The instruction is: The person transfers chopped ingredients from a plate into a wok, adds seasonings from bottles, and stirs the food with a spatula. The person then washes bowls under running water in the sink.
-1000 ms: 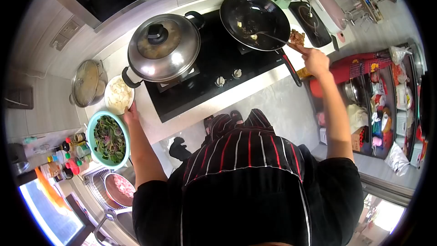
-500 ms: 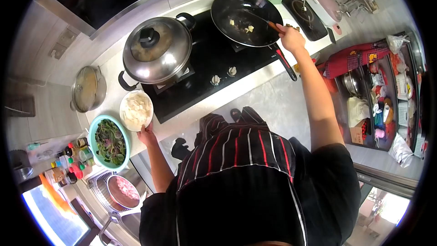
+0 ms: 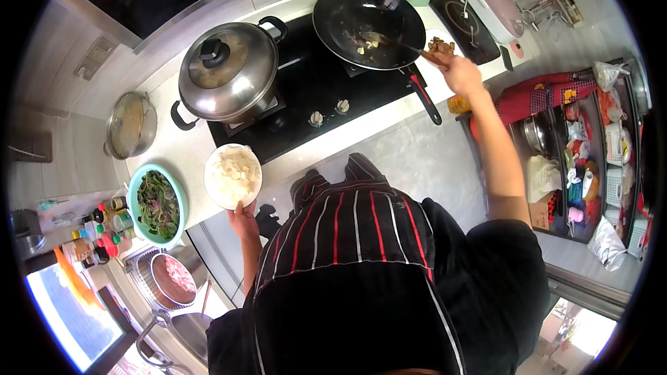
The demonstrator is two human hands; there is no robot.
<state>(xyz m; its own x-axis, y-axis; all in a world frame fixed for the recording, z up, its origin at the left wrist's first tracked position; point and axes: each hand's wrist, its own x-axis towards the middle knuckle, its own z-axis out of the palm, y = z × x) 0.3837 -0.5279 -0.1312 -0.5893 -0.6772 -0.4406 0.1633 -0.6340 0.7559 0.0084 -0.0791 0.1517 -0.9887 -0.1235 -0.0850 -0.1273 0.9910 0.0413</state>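
Seemingly sliced, pale white pieces (image 3: 235,173), heaped, glossy

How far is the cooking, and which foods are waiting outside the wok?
Looks done: the white slices are cut and on a plate. In hand: the left hand holds this plate; the right hand holds the spatula at the wok, where a few small pieces lie. Probably left: cooking the slices, the greens and the pink food, all outside the wok.
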